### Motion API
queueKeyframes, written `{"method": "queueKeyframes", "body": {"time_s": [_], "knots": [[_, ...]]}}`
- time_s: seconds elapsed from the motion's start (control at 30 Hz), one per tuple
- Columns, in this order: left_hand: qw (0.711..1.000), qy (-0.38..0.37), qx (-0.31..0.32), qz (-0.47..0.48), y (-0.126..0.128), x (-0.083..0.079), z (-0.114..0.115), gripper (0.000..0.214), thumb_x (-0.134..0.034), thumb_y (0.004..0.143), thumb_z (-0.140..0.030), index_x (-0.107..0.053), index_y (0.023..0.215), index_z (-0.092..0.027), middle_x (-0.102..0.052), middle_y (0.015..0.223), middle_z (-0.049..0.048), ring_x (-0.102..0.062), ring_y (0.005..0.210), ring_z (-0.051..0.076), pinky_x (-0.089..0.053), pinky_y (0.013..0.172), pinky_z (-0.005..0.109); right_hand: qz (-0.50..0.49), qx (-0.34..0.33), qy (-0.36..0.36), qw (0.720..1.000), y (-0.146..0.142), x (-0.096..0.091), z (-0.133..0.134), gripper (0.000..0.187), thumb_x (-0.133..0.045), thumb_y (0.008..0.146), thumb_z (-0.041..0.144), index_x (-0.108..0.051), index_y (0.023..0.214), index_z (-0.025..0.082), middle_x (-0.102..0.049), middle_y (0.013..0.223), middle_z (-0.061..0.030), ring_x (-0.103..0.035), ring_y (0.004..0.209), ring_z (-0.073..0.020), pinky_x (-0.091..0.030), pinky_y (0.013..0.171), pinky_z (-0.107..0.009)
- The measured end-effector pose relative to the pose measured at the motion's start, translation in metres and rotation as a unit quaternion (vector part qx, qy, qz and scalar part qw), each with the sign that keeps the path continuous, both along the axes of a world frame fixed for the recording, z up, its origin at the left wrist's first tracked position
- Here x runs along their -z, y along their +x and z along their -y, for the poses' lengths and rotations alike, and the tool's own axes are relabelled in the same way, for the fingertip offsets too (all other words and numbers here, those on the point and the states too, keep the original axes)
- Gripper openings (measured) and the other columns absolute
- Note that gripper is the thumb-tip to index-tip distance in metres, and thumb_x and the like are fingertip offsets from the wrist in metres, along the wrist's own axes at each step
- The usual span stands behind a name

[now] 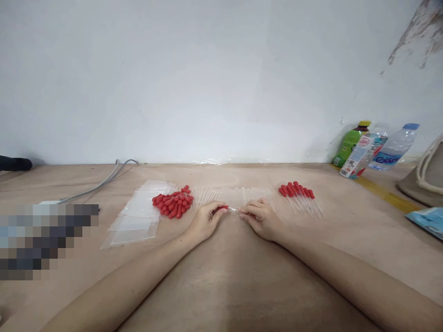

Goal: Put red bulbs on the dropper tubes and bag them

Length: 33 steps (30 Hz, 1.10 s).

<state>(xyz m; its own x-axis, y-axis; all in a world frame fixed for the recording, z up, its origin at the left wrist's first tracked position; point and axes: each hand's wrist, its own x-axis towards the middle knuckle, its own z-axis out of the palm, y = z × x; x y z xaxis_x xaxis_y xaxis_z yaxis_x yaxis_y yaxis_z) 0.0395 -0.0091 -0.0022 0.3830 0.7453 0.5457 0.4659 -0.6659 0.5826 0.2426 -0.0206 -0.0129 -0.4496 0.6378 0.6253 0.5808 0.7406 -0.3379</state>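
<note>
Between finger and thumb, my left hand [206,219] pinches a red rubber dropper bulb [224,207]. My right hand [260,218] grips a clear dropper tube [234,210], whose end meets the bulb; how far it sits inside is hidden by the fingers. Behind both hands lies a row of clear tubes [235,194]. A heap of red bulbs [174,203] is left of my left hand, partly on clear plastic bags [138,216]. To the right of my right hand, several droppers with red bulbs [300,198] lie side by side.
Bottles, one with a green label [350,145] and one with a blue cap [396,150], stand by the wall at right with a carton-like bottle [363,154]. A grey cable [104,182] crosses the back left. A blue packet [429,221] lies at the right edge.
</note>
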Motion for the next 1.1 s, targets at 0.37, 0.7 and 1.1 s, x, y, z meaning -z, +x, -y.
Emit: {"method": "queueKeyframes", "body": {"time_s": [0.37, 0.7, 1.1], "knots": [[0.994, 0.011, 0.076, -0.073, -0.003, -0.003, 0.004, 0.017, -0.045, 0.084, -0.023, -0.060, 0.088, -0.016, -0.061, 0.080, 0.0035, -0.055, 0.073, 0.013, -0.043, 0.068, 0.024, 0.053, -0.010, -0.016, 0.998, 0.010, -0.001, -0.007, 0.017, -0.046, 0.083, 0.024, -0.063, 0.088, 0.022, -0.062, 0.078, -0.0011, -0.053, 0.066, -0.0108, -0.027, 0.070, -0.030], [0.989, 0.027, 0.080, -0.122, -0.001, -0.002, 0.006, 0.019, -0.043, 0.085, -0.026, -0.059, 0.089, -0.016, -0.060, 0.077, 0.0031, -0.054, 0.071, 0.013, -0.041, 0.066, 0.024, 0.096, 0.004, 0.044, 0.994, 0.008, -0.007, 0.000, 0.022, -0.039, 0.085, 0.022, -0.061, 0.082, 0.019, -0.059, 0.070, -0.0008, -0.049, 0.061, -0.0101, -0.022, 0.067, -0.031], [0.987, 0.017, 0.090, -0.134, -0.002, -0.003, 0.006, 0.020, -0.044, 0.084, -0.027, -0.059, 0.086, -0.015, -0.058, 0.075, 0.0034, -0.052, 0.069, 0.012, -0.041, 0.064, 0.024, 0.122, 0.009, 0.032, 0.992, 0.000, -0.002, 0.000, 0.027, -0.034, 0.086, 0.023, -0.053, 0.068, 0.017, -0.058, 0.064, 0.0003, -0.044, 0.055, -0.0093, -0.020, 0.063, -0.029]]}}
